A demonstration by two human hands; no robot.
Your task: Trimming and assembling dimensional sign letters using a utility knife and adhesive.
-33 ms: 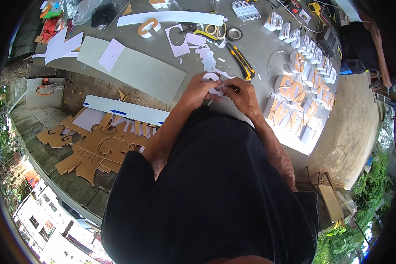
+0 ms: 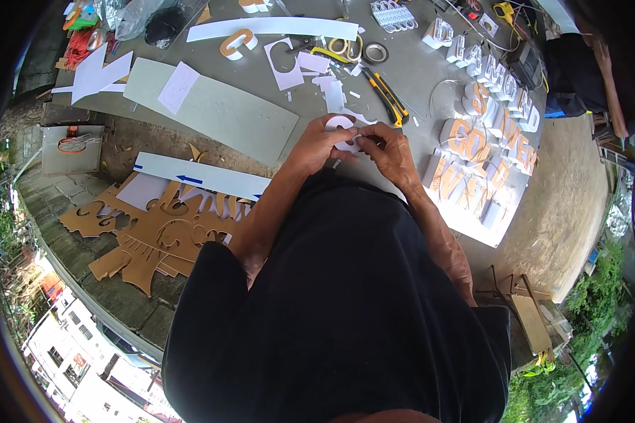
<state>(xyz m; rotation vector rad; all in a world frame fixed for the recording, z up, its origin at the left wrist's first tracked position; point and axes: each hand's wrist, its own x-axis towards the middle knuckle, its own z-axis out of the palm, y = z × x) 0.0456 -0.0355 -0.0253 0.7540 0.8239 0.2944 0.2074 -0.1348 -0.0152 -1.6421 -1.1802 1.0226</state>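
Above the grey bench (image 2: 430, 77), both hands meet: the left hand (image 2: 319, 146) and right hand (image 2: 391, 151) each pinch a white cutout (image 2: 343, 129) between their fingers. A yellow knife (image 2: 386, 96) lies just beyond.

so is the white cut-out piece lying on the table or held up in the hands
Held: both the left hand and right hand pinch the white cut-out piece between them above the table.
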